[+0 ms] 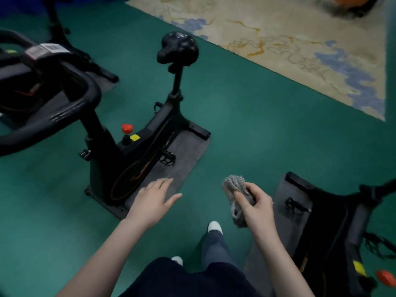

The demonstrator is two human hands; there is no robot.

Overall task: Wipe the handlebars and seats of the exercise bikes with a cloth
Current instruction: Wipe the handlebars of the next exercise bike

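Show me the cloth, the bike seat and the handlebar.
cloth (233,185), head view, fluffy upper end.
seat (178,47), head view, middle of the saddle top.
handlebar (66,111), head view, ribbed grip section.

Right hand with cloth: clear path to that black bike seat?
Probably yes. The right hand grips the cloth, and only bare green floor lies between it and the seat; it looks far off, so a step forward seems needed.

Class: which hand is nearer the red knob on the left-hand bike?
Left. The left hand sits below the red knob; the right hand, holding the cloth, is farther right.
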